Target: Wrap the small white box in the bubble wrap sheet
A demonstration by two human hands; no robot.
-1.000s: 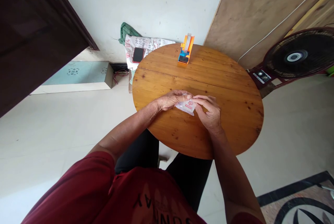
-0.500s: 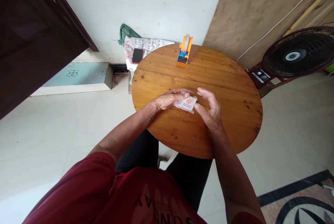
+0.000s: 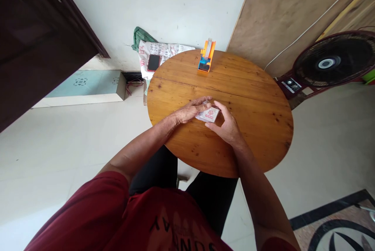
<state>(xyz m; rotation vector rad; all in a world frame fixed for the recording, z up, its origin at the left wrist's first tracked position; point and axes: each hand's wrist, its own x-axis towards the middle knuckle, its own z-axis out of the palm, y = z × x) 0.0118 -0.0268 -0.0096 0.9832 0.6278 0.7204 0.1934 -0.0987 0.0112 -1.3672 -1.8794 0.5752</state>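
A small white box with red print, in crinkled clear plastic, is held just over the round wooden table. My left hand is closed on its left end, thumb on top and fingers partly hidden behind. Around the right end curves my right hand, its thumb and fingers apart. The right thumb is by the near edge and the fingertips by the far edge; whether they touch the box I cannot tell.
An orange and blue tape dispenser stands at the far edge of the wooden table. Beyond the table's left edge, a dark phone lies on a printed white sack. A black fan stands on the right.
My right hand has moved left and closer around the box, its thumb now at the near edge. The plastic lies closer against the box. My left hand keeps its hold.
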